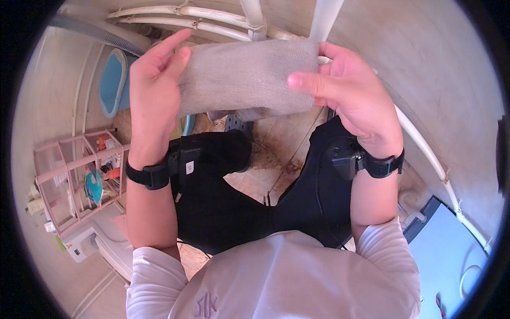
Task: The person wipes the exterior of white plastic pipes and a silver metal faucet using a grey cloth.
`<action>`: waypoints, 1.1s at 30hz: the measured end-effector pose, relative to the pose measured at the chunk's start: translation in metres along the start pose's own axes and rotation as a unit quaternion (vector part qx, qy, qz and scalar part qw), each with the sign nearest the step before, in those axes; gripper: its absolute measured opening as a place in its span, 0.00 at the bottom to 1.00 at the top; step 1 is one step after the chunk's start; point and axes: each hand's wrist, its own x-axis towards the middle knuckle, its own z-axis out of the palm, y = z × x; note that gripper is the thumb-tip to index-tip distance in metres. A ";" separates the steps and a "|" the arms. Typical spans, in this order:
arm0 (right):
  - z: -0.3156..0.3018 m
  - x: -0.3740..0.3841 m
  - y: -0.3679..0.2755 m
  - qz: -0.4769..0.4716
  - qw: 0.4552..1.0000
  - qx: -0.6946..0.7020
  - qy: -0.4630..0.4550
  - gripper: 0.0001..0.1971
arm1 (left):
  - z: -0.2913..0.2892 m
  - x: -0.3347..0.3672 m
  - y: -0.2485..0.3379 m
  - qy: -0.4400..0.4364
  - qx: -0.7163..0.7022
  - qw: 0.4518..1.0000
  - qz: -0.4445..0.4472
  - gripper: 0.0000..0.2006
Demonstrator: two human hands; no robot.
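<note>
A grey cloth [247, 77], folded into a long flat band, is stretched level between my two hands above my knees. My right hand [348, 87] grips its right end, thumb pressed on the front and fingers round the back. At the left end, my left hand [156, 82] has its thumb against the cloth's edge and its index finger pointing out. The rest of the left fingers are hidden, seemingly behind the cloth. A darker fold of cloth hangs below the lower edge.
White pipes [419, 127] run along the walls. On the left are a blue basin [112, 82] and a pink rack [64, 178] holding small items. A light blue panel [446, 252] is at lower right. Stained floor tiles [255, 183] show between my legs.
</note>
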 end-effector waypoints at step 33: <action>0.123 -0.028 -0.003 -0.291 0.893 -0.177 0.295 0.16 | 0.075 -0.079 0.041 0.113 0.379 0.894 0.209 0.18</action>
